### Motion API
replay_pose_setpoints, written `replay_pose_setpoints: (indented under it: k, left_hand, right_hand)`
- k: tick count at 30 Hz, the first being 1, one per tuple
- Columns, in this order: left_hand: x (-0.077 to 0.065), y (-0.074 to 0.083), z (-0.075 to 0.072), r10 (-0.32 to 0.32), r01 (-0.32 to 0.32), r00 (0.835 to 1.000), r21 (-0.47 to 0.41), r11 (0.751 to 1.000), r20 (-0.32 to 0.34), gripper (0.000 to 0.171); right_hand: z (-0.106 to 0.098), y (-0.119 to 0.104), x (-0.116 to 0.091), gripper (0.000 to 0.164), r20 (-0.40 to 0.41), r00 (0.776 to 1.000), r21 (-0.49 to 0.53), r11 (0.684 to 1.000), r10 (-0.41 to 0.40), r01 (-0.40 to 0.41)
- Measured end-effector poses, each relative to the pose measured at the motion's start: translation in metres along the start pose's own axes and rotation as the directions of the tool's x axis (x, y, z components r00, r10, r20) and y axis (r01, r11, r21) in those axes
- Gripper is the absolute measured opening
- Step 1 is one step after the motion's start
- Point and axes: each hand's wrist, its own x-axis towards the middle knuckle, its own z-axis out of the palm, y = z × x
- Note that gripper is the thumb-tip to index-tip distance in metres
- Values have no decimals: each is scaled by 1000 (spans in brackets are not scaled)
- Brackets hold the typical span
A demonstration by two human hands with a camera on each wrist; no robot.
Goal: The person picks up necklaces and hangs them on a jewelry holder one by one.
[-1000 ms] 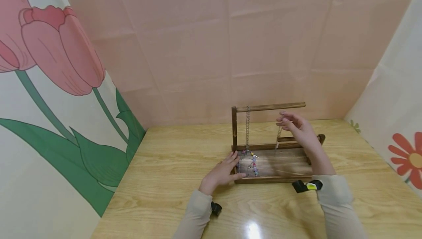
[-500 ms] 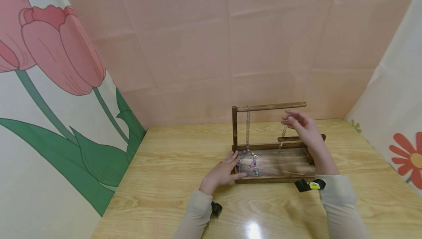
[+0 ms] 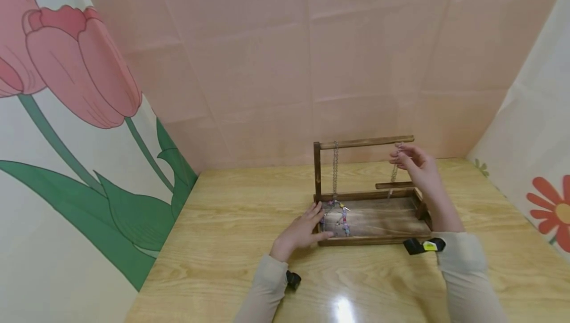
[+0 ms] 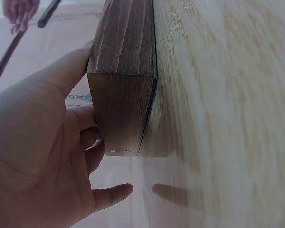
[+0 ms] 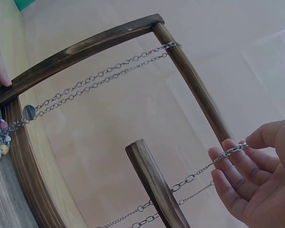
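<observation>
A dark wooden jewelry stand (image 3: 317, 169) has a tray base, a tall upper bar and a shorter lower bar. My left hand (image 3: 297, 235) holds its left end, with the thumb over the front wall and the other fingers at the side wall (image 4: 121, 109). My right hand (image 3: 420, 168) pinches a silver chain necklace (image 5: 185, 181) between thumb and fingers near the upper bar's free end. The chain hangs down past the lower bar (image 5: 154, 178). A second necklace (image 3: 335, 169) is looped over the upper bar's left part, its colored beads and charms (image 3: 344, 216) lying in the tray.
The stand sits on a light wood-grain table (image 3: 222, 229). Behind it rises a pink backdrop (image 3: 249, 90). Flower-printed panels (image 3: 80, 61) flank the table. Black camera mounts (image 3: 291, 280) are strapped at both wrists.
My right hand has moved right and slightly up with the chain necklace, closer to the upper bar's free end. My left hand stays on the stand.
</observation>
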Motion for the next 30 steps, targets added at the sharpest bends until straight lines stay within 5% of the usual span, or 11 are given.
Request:
replay_pose_setpoints:
  k: [21, 30]
  left_hand:
    - [1, -1, 2, 7, -7, 1000, 2, 1000, -3, 81]
    - [1, -1, 2, 1, -1, 1000, -8, 1000, 2, 82]
  right_hand:
    - [-21, -1, 9, 25, -71, 997, 20, 1000, -7, 8]
    - [-24, -8, 15, 28, -79, 997, -110, 994, 19, -27]
